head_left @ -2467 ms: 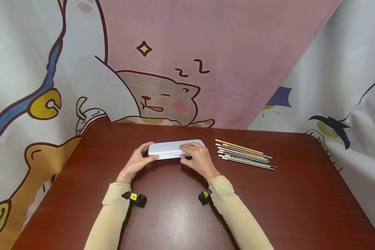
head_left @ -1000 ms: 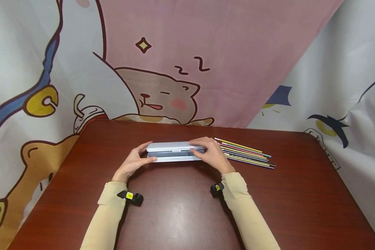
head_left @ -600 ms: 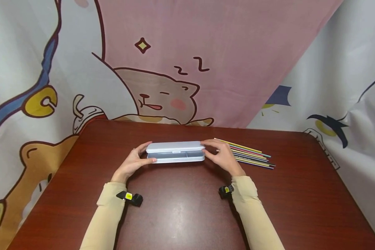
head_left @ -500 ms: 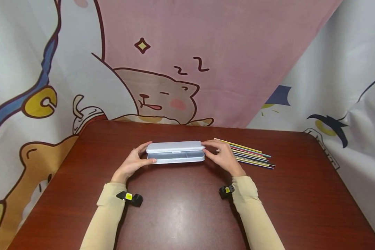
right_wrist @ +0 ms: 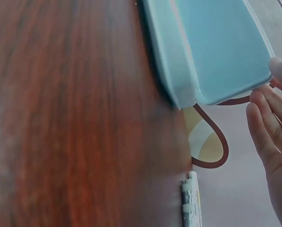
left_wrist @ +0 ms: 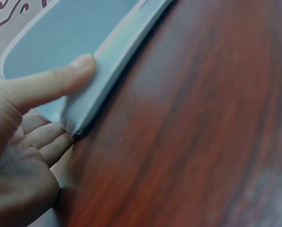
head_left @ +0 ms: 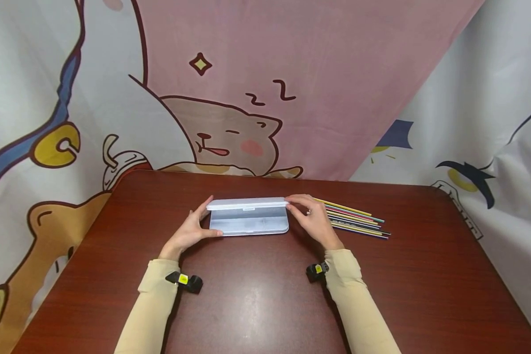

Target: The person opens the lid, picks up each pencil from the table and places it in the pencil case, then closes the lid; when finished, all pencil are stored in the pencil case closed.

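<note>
A pale blue-white pencil case (head_left: 249,227) lies on the table with its lid (head_left: 248,203) raised and its long opening facing me. Nothing shows inside the part I can see. My left hand (head_left: 188,237) holds the case's left end, thumb on the front edge and fingers behind and below; the left wrist view shows that thumb pressing the front wall (left_wrist: 96,87). At the lid's right corner, my right hand (head_left: 314,221) pinches the rim between thumb and fingers. The right wrist view shows the lid's inner face (right_wrist: 226,47) standing up, its corner at that thumb.
Several pencils (head_left: 356,217) lie side by side on the dark red-brown table (head_left: 252,290), right of the case and partly behind my right hand. A printed cloth (head_left: 327,88) hangs behind the table's back edge.
The lid has gone from nearly closed to raised, exposing the inside. My right hand has slid from the lid's front to its right corner. My left hand keeps its hold on the left end.
</note>
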The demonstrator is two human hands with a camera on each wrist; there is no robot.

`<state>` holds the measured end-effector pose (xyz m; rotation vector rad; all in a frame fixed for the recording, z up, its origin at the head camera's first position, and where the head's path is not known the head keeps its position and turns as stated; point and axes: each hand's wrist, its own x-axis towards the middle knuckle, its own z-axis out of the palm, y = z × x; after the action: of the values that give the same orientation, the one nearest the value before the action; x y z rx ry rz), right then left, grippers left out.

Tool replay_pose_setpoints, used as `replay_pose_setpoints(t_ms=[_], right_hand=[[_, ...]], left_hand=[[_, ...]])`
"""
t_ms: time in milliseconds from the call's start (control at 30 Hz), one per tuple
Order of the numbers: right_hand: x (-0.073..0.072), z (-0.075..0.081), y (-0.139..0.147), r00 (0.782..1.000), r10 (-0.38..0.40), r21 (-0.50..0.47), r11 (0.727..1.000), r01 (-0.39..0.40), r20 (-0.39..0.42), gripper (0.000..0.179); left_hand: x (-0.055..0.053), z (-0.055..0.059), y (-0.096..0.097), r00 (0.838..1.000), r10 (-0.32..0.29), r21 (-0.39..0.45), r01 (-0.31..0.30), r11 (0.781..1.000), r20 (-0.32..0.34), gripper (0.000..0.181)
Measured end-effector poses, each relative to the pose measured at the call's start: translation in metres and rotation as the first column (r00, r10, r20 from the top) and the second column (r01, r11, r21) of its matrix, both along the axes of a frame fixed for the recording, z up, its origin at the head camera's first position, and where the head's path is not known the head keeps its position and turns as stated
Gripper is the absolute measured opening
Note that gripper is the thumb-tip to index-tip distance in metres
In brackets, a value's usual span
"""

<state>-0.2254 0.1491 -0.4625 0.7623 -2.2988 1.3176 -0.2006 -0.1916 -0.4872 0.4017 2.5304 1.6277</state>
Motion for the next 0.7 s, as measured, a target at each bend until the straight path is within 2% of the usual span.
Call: replay_pose_setpoints(t_ms=[233,333,567,700], right_hand=[[-0.006,0.007,-0.009,0.993,-0.112,-0.038,0.993,0.113,0.024,0.017],[-0.013,0.010,-0.015,0.985,-0.167,-0.067,0.983,0.169,0.044,0.014],[-0.027,0.011,-0.025,0.957,-0.280,-0.156,0.944,0.289,0.082,0.014],[-0.030,0.008,-0.028,0.954,-0.285,-0.165,0.940,0.298,0.095,0.015]], left_hand=[[0.013,0.032,0.010,0.999,-0.039,-0.047,0.038,0.998,-0.014,0.099],[0.013,0.032,0.010,0.999,-0.043,-0.048,0.043,0.998,-0.014,0.099],[-0.001,0.000,0.002,0.998,-0.049,-0.049,0.047,0.998,-0.042,0.104],[-0.002,-0.004,0.000,0.998,-0.045,-0.042,0.043,0.998,-0.043,0.104]])
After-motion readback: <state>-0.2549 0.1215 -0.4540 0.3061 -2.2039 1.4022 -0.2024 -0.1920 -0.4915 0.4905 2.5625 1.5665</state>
